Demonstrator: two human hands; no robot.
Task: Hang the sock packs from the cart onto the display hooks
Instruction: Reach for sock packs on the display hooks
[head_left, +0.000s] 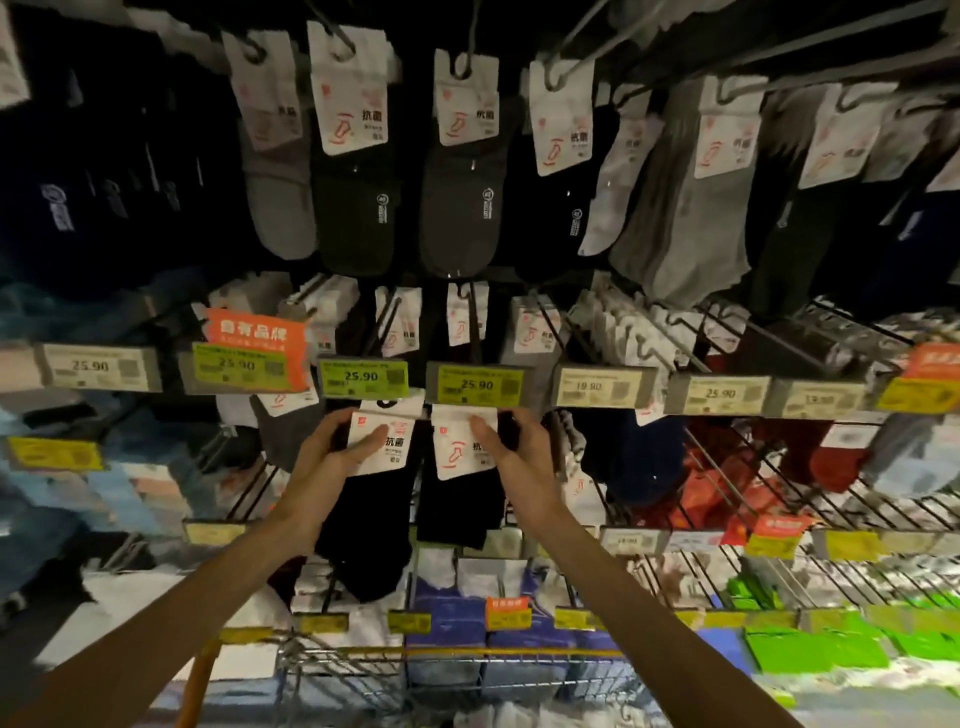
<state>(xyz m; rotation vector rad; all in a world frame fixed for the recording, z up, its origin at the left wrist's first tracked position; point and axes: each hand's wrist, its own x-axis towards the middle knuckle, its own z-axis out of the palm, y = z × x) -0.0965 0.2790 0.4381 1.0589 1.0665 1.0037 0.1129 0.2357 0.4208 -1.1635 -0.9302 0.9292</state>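
My left hand (340, 452) grips the white card header of a black sock pack (371, 525) just under a yellow 25.90 price tag (362, 376). Beside it, my right hand (511, 449) pinches the white header of a second black sock pack (462, 499) below the neighbouring yellow 25.90 tag (475, 384). Both packs hang down in front of the middle row of display hooks (475, 322). Whether either header sits on its hook is hidden behind the tags. The wire cart (343, 662) stands below my arms, holding white and blue packs.
Grey and black sock packs hang on the top hook row (358, 156). Long wire hooks (727, 467) jut out at the right with red packs. Price tags line each row; green packs (810, 649) lie at the lower right.
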